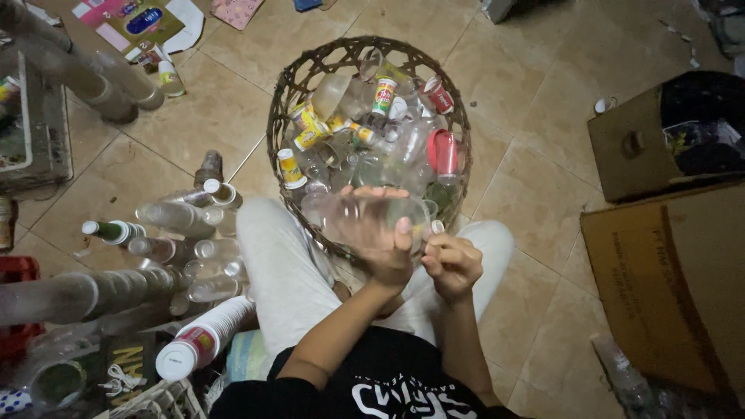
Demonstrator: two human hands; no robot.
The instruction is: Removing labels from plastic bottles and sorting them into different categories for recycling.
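My left hand [384, 252] wrapped a clear cup [372, 213], fingers curled round its wall to keep it steady over the near rim of the basket [283, 101]. My right hand [452, 264] sat just beside it, its grip pressed together at the cup's edge; what it pinched, I could not tell. The basket brimmed with cups and bottles. Stacked cups [167, 248] lay on the floor by my left knee, and boxes [667, 271] stood to my right.

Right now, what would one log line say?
left hand: holds clear plastic cup | right hand: fingers pinched at cup rim | woven basket: full of cups, ahead
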